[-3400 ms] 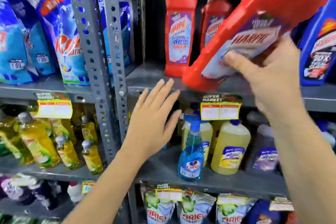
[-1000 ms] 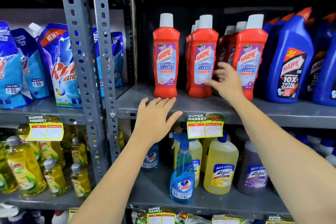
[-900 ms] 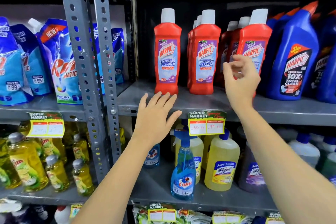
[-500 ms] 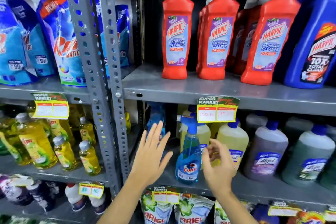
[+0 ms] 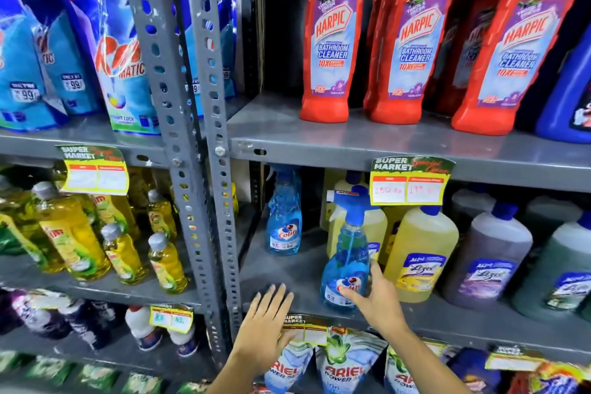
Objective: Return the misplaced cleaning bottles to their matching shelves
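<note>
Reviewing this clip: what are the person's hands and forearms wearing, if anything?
Nothing visible. Left hand and right hand are bare: no gloves, rings or watch. Both forearms are uncovered down to the frame edge, with no sleeve or wristband showing. Fingernails look short and unpainted.

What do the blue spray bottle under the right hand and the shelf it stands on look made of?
Blue spray bottle: seemingly clear glossy plastic, since blue liquid and the dip tube show through, with an opaque blue trigger head. Shelf: likely grey painted metal, matte and scuffed.
</note>
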Action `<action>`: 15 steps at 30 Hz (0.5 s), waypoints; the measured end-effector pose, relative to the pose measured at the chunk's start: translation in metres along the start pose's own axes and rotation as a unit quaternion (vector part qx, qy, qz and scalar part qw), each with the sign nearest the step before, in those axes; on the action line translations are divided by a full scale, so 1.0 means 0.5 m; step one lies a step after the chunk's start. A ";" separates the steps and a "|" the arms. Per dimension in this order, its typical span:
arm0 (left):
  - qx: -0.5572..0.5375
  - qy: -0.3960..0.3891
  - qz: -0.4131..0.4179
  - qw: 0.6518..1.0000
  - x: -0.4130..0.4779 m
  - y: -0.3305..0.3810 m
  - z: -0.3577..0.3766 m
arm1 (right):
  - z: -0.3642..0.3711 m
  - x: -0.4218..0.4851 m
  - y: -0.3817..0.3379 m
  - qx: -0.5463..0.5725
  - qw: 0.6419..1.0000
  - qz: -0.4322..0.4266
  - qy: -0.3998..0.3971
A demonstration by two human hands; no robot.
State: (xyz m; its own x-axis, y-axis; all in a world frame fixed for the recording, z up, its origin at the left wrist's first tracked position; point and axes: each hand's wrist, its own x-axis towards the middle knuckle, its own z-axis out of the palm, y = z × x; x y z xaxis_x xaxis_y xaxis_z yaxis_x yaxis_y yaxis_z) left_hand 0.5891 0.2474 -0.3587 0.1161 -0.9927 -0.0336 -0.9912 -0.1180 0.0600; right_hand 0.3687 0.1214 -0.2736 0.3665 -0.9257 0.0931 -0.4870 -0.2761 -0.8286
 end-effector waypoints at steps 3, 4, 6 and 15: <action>-0.007 0.012 0.007 1.000 -0.001 0.000 0.012 | 0.020 0.000 0.004 -0.015 1.000 -0.001 0.004; -0.006 0.021 0.011 1.000 -0.001 0.002 0.016 | 0.029 0.000 0.003 -0.017 1.000 -0.002 0.004; -0.005 0.035 0.016 0.999 -0.001 0.007 0.019 | 0.051 0.000 -0.005 -0.018 1.000 -0.008 0.010; 0.020 0.072 0.027 0.997 -0.005 0.009 0.020 | 0.162 0.029 -0.095 -0.029 0.997 -0.038 0.055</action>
State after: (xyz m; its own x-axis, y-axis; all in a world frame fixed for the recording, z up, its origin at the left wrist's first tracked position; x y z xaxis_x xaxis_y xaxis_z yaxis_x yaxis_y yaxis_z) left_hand 0.5836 0.2495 -0.3684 0.0666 -0.9915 0.1119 -0.9977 -0.0650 0.0180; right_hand 0.4613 0.1421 -0.2774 0.3168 -0.9233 0.2171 -0.5079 -0.3584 -0.7833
